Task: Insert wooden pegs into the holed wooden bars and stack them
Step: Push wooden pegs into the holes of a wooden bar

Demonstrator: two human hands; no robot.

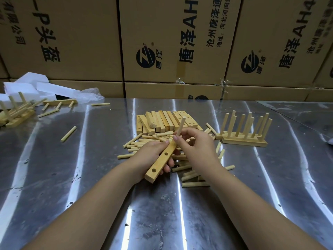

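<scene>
Centre: left hand [151, 154] clamps one bar [160, 162], two holes showing empty; right hand [196, 143] pinches one peg [181, 127] upright at its far end: hold it square to the hole, press with a slight twist. Dozens of loose pegs [134, 146] lie beneath; about ten blank bars [163, 121] at 12 o'clock, apparently two pegged bars [243, 141] at 2 o'clock.

One bar [163, 159] and one upright peg [180, 127] are held. About ten loose bars [163, 120] are piled; scattered pegs [133, 146] cannot be counted.
</scene>
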